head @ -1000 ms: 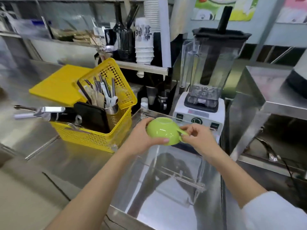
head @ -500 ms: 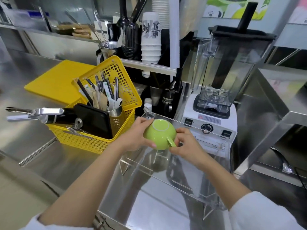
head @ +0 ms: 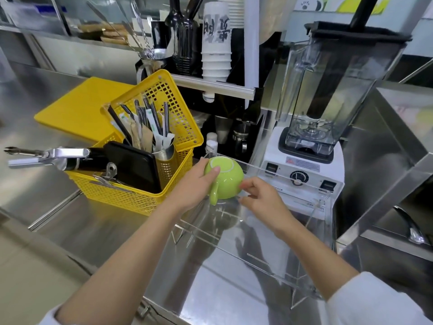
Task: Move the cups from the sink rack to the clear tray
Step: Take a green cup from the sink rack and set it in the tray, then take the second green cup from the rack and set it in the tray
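A green cup (head: 228,179) is upside down, its white-ringed base facing up and its handle pointing toward me. It sits at the far left corner of the clear tray (head: 269,254), which stands on the steel counter. My left hand (head: 194,186) grips the cup from the left, thumb on its base. My right hand (head: 262,198) hovers just right of the cup with fingers apart, fingertips near its rim but holding nothing. The sink rack is out of view.
A yellow basket (head: 140,193) with cutlery, a phone and a metal tool stands left of the tray. A white blender (head: 311,141) stands right behind the tray. A yellow cutting board (head: 79,109) lies at far left. A steel box (head: 386,160) rises at right.
The cup was turned from mouth-up to upside down and lowered into the tray's far left corner. My right hand has let go of its handle and drawn slightly away.
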A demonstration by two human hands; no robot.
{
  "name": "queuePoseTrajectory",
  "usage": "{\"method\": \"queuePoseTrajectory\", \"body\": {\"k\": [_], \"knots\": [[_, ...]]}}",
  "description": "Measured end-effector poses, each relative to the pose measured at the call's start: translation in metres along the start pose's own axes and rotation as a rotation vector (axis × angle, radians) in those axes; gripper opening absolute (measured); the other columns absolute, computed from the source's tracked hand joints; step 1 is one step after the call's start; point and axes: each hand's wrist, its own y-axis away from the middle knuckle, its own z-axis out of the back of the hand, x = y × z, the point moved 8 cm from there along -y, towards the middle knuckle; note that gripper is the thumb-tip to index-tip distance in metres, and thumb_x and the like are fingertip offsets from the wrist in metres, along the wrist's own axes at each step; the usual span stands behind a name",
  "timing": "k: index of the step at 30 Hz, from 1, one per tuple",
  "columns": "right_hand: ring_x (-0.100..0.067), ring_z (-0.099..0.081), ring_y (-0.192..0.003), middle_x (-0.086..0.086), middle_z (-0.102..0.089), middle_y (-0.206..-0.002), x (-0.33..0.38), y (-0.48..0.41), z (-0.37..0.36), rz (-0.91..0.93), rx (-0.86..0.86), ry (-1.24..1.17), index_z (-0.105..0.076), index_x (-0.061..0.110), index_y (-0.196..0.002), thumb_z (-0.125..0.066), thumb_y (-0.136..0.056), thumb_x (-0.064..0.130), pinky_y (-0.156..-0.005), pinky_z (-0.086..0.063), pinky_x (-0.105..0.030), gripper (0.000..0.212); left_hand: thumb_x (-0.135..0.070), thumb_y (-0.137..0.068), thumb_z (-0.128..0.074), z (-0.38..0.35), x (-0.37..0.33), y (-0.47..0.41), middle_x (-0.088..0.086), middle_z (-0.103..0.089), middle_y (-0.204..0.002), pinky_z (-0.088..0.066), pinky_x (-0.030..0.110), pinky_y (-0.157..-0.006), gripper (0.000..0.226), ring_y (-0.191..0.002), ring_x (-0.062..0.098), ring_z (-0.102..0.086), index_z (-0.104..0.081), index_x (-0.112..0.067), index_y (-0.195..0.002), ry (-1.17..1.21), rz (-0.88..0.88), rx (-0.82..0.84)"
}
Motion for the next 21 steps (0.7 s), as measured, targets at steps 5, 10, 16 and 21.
{"method": "queuePoseTrajectory", "body": {"k": [5, 10, 16, 21], "knots": [[-0.014, -0.061, -0.106, -0.006, -0.062, -0.122, -0.002, -0.001, 0.002, -0.019, 0.019, -0.092, -0.053, 0.023, -0.083, -0.058, -0.080, 0.003, -0.077, -0.052, -0.023, 0.021, -0.036, -0.095, -0.040, -0.004, -0.004, 0.002, -0.012, -0.036, -0.113, -0.029, 0.016, -0.072, 0.044, -0.105, 0.002, -0.034, -0.041, -0.013, -0.133, 0.021, 0.015, 0.016], [-0.010, -0.050, -0.117, 0.007, -0.056, -0.116, 0.002, 0.008, 0.016, -0.007, -0.006, -0.050, -0.052, 0.022, -0.104, -0.064, -0.082, 0.016, -0.089, -0.048, -0.027, 0.026, -0.048, -0.089, -0.047, 0.005, -0.005, -0.003, 0.002, -0.041, -0.137, -0.031, 0.031, -0.102, 0.062, -0.128, 0.016, -0.036, -0.037, -0.010, -0.137, -0.214, 0.009, -0.061], [-0.014, -0.048, -0.118, 0.006, -0.047, -0.125, 0.009, 0.033, 0.071, 0.028, -0.116, 0.007, -0.042, 0.018, -0.129, -0.064, -0.084, 0.021, -0.100, -0.042, -0.033, 0.050, -0.062, -0.076, -0.045, -0.031, -0.063, 0.002, 0.007, -0.029, -0.152, -0.018, 0.038, -0.115, 0.077, -0.142, 0.019, -0.022, -0.038, -0.016, -0.138, -0.392, -0.239, -0.094], [-0.018, -0.051, -0.118, 0.003, -0.049, -0.122, -0.007, 0.076, 0.148, 0.032, -0.281, -0.054, -0.038, 0.026, -0.133, -0.066, -0.082, 0.022, -0.103, -0.043, -0.042, 0.058, -0.059, -0.079, -0.051, -0.119, -0.129, 0.025, -0.001, -0.043, -0.143, -0.026, 0.027, -0.110, 0.069, -0.133, 0.013, -0.035, -0.042, -0.019, -0.134, -0.332, -0.468, 0.061]]}}
